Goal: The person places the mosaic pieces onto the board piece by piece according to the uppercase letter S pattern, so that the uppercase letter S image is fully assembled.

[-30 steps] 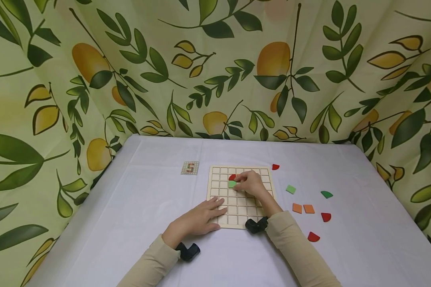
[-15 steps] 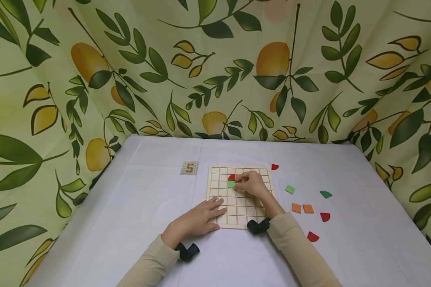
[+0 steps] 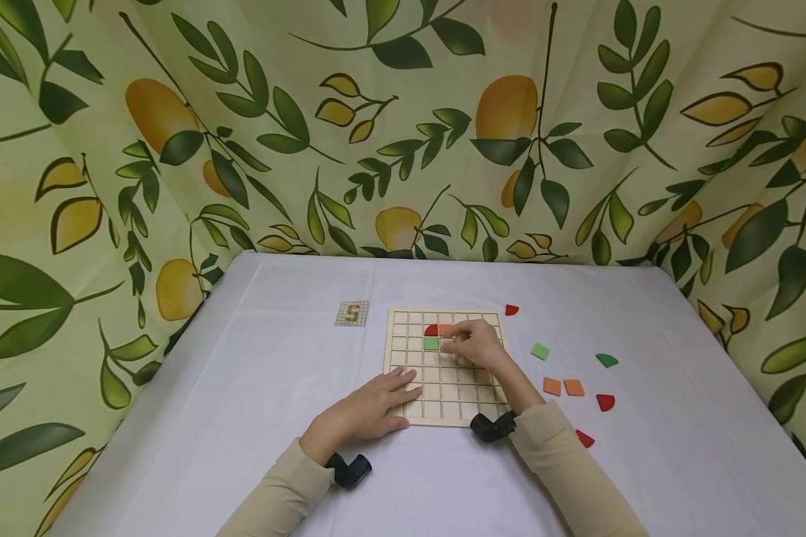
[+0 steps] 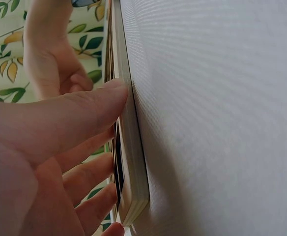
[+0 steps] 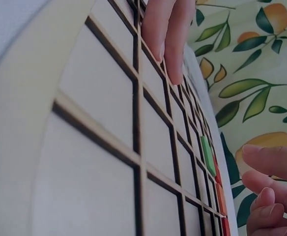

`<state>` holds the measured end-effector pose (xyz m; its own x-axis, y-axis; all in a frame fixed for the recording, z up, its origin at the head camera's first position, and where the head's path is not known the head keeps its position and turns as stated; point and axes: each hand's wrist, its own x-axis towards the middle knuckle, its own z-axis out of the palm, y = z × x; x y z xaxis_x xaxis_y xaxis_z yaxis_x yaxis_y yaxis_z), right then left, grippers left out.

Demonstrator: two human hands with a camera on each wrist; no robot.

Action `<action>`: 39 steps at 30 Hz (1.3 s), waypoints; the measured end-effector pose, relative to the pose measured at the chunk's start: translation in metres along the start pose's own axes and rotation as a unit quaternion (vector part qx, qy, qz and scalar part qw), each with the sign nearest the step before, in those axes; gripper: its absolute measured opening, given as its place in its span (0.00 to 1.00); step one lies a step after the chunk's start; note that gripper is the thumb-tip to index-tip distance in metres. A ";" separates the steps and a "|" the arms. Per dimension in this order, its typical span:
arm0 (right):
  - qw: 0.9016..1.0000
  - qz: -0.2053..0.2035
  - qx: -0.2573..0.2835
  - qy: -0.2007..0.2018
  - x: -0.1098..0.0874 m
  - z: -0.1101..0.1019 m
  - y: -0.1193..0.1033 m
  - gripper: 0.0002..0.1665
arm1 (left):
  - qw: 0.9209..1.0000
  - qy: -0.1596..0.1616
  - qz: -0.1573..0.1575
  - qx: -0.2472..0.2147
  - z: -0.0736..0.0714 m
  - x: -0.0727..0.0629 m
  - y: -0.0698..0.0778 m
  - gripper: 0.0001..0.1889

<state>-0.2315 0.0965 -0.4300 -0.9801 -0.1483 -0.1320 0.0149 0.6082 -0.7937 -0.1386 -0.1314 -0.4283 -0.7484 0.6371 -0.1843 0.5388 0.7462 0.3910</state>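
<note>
A wooden grid board (image 3: 432,409) lies on the table. In its upper part sit a red quarter-round tile (image 3: 432,330), a light green square tile (image 3: 430,344) and an orange square tile (image 3: 445,329). The right wrist view also shows a red piece (image 5: 225,226) beside the orange one. My right hand (image 3: 478,344) hovers by these tiles; its bent fingers (image 5: 269,155) stand off the board with nothing seen between them. With fingers spread, my left hand (image 3: 366,409) rests on the board's near left corner, thumb (image 4: 97,103) at the edge.
Right of the board lie a light green square (image 3: 540,351), a dark green quarter-round (image 3: 607,361), orange squares (image 3: 552,386) and red quarter-rounds (image 3: 605,402). Another red one (image 3: 512,309) lies behind. A small patterned card (image 3: 352,313) is at left; a leafy curtain (image 3: 403,149) encloses the table.
My right hand has shifted slightly right, and the orange tile beside the red quarter-round now shows more fully. My left hand stays in place on the board.
</note>
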 end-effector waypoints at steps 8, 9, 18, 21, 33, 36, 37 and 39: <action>1.000 -0.004 0.003 0.000 -0.007 -0.007 -0.001 0.15 | 1.000 0.001 0.004 0.000 0.000 0.000 -0.001 0.28; 1.000 -0.006 0.003 0.001 -0.008 -0.009 0.000 0.15 | 1.000 0.001 0.003 -0.002 0.000 0.000 -0.001 0.28; 1.000 -0.004 0.001 0.006 -0.016 -0.019 0.005 0.14 | 1.000 0.004 0.005 0.001 0.001 0.001 -0.001 0.28; 1.000 -0.012 0.009 0.005 -0.020 -0.024 0.007 0.15 | 1.000 0.003 0.004 -0.001 0.000 0.000 -0.001 0.28; 1.000 -0.022 0.001 0.016 -0.031 -0.043 0.016 0.16 | 1.000 0.006 0.011 -0.003 -0.001 0.000 0.002 0.28; 1.000 -0.014 0.000 0.018 -0.033 -0.047 0.018 0.17 | 1.000 0.006 0.010 -0.001 -0.001 -0.001 0.001 0.28; 1.000 -0.009 0.003 0.017 -0.033 -0.049 0.019 0.18 | 1.000 0.005 0.008 -0.003 -0.001 -0.001 0.001 0.28; 1.000 -0.002 0.005 0.017 -0.035 -0.052 0.021 0.19 | 1.000 0.003 0.006 -0.005 -0.001 0.000 0.001 0.28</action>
<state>-0.2073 0.1547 -0.4109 -0.9863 -0.1241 -0.1084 0.0125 0.5995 -0.8003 -0.1381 -0.1313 -0.4272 -0.7443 0.6451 -0.1730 0.5443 0.7360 0.4026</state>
